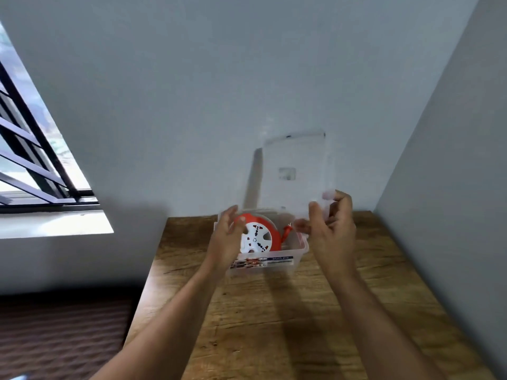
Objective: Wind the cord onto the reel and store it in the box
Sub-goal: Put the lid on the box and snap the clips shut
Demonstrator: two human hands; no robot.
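1. One view only, head-worn, wide-angle; straight edges bow toward the frame borders.
2. Looks forward and slightly down across a wooden table (274,311) toward the wall (219,91) behind it.
3. Both forearms enter from the bottom edge, close to the lens.
4. Window (33,149) at left margin, side wall at right.
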